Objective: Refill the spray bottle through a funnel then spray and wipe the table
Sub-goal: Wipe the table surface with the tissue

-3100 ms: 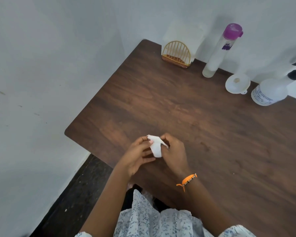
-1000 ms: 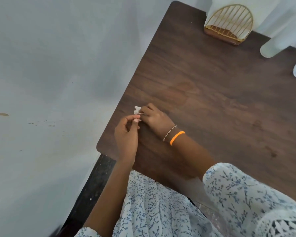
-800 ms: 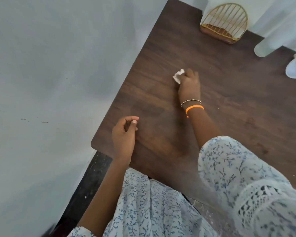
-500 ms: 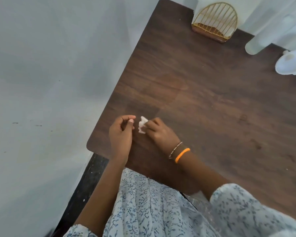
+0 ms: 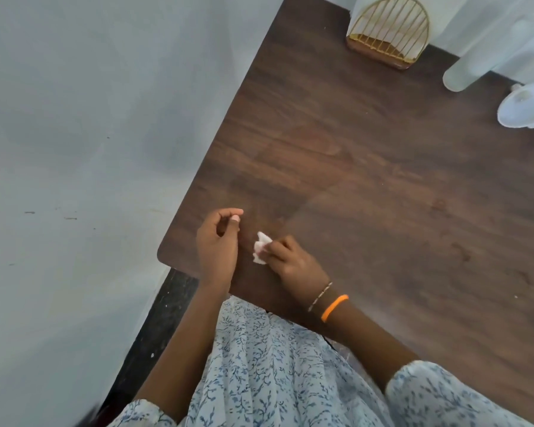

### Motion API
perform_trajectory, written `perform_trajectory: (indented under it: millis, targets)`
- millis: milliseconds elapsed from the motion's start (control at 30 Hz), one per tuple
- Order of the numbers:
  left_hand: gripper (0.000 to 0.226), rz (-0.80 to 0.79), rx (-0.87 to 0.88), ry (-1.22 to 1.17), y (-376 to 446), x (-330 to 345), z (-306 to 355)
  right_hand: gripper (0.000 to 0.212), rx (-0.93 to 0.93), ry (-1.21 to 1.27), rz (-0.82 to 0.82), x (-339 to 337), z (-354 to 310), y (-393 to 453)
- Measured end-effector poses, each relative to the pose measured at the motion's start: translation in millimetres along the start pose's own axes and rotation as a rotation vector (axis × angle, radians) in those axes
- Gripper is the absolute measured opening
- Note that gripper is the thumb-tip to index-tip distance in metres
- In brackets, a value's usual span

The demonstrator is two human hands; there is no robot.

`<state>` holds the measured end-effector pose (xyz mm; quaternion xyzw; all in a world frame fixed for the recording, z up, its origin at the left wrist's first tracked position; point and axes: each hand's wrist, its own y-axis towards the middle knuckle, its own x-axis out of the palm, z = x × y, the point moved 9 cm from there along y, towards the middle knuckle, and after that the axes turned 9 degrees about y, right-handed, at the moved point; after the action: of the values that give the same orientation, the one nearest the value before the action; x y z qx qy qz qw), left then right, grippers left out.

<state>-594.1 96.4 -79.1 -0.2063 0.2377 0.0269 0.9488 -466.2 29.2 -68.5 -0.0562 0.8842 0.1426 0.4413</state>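
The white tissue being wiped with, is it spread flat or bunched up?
Bunched up: the tissue is a small crumpled wad under the right hand fingertips.

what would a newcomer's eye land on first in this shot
Probably the right hand pressing a small crumpled white tissue onto the dark wooden table near its front left corner. Just left of it the left hand hovers, loosely curled and empty. A gold wire holder stands at the table's far edge.
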Motion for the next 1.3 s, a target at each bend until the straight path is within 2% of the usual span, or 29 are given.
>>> perform_trajectory:
  millis: [33,100,167,200,233,300,367,433,500,567,667,733,800,900,967,1033,1100,1200,1267,1300]
  targets:
    - [0.023,0.004,-0.004,-0.007,0,-2,-2,0.031,-0.022,-0.015,0.013,-10,19,0]
    - [0.025,0.013,-0.012,-0.014,-2,-5,-5,0.017,0.122,-0.095,0.136,-50,75,12]
    - [0.027,0.021,-0.017,-0.018,-5,-7,-9,0.026,0.425,-0.159,0.312,-91,130,15]
    - [0.027,0.028,-0.021,-0.022,-7,-9,-11,0.028,0.537,-0.162,0.386,-98,137,14]
    - [0.026,0.035,-0.026,-0.028,-8,-11,-14,0.028,0.563,-0.151,0.42,-94,128,16]
    - [0.024,0.045,-0.039,-0.038,-11,-14,-17,0.023,0.395,-0.084,0.348,-58,75,23]
    - [0.025,0.059,-0.04,-0.044,-13,-18,-17,0.014,0.1,0.019,0.182,-9,1,14]
    - [0.025,0.074,-0.03,-0.053,-14,-23,-15,0.013,-0.158,0.056,-0.019,24,-58,-9]
    - [0.022,0.101,-0.024,-0.065,-14,-30,-14,0.014,-0.244,0.061,-0.163,28,-53,-14]
    - [0.019,0.133,-0.04,-0.074,-14,-40,-18,0.012,-0.106,0.02,-0.103,7,-4,9]
    - [0.021,0.165,-0.081,-0.092,-15,-51,-28,0.016,0.224,-0.088,0.211,-46,73,53]
    - [0.022,0.188,-0.102,-0.093,-19,-57,-36,0.018,0.34,-0.117,0.299,-49,75,73]
    - [0.022,0.203,-0.118,-0.097,-21,-59,-41,0.02,0.243,-0.089,0.237,-21,37,81]
    - [0.024,0.219,-0.108,-0.101,-22,-61,-40,0.022,-0.039,0.015,0.0,40,-41,46]
    - [0.022,0.213,-0.096,-0.088,-23,-59,-38,0.023,-0.135,0.067,-0.111,51,-59,13]
    - [0.018,0.199,-0.096,-0.088,-23,-56,-39,0.016,-0.206,0.066,-0.141,38,-48,2]
    - [0.016,0.19,-0.103,-0.092,-24,-53,-41,0.013,-0.137,0.031,-0.014,8,-11,12]
    - [0.016,0.197,-0.104,-0.093,-26,-54,-43,0.018,0.236,-0.051,0.242,-31,46,24]
    - [0.017,0.206,-0.104,-0.093,-27,-56,-44,0.019,0.246,-0.049,0.266,-19,26,13]
    - [0.018,0.211,-0.106,-0.096,-27,-56,-45,0.019,0.177,-0.01,0.199,-3,4,4]
